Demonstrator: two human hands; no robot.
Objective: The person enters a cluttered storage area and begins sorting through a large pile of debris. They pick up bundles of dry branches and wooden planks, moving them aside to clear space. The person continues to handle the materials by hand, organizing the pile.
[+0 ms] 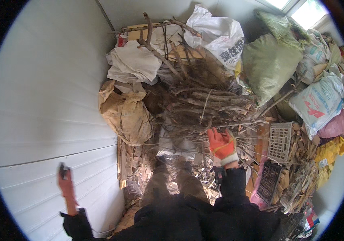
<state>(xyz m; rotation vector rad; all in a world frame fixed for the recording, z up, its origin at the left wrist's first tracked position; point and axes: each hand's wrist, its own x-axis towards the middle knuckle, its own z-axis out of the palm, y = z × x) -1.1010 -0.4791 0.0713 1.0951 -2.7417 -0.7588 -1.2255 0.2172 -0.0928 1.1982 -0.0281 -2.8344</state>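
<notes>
My right hand point(222, 144), in an orange work glove with a pale cuff, reaches to the near edge of a heap of cut branches point(208, 102). Its fingertips meet thin twigs there; whether they grip one is hard to see. Far to the left, my left hand point(66, 183) is raised in front of the white panel wall, apart from the heap. A small dark object point(65, 172), too unclear to name, is held in it. A thicker forked branch point(159, 55) sticks up from the back of the pile.
Left of the branches slumps a brown sack point(126, 113). White woven bags point(217, 33) and a green sack point(270, 60) line the back. On the right are a grey plastic crate point(280, 141), a black crate point(269, 182) and split wood point(300, 168). Wood scraps surround my feet.
</notes>
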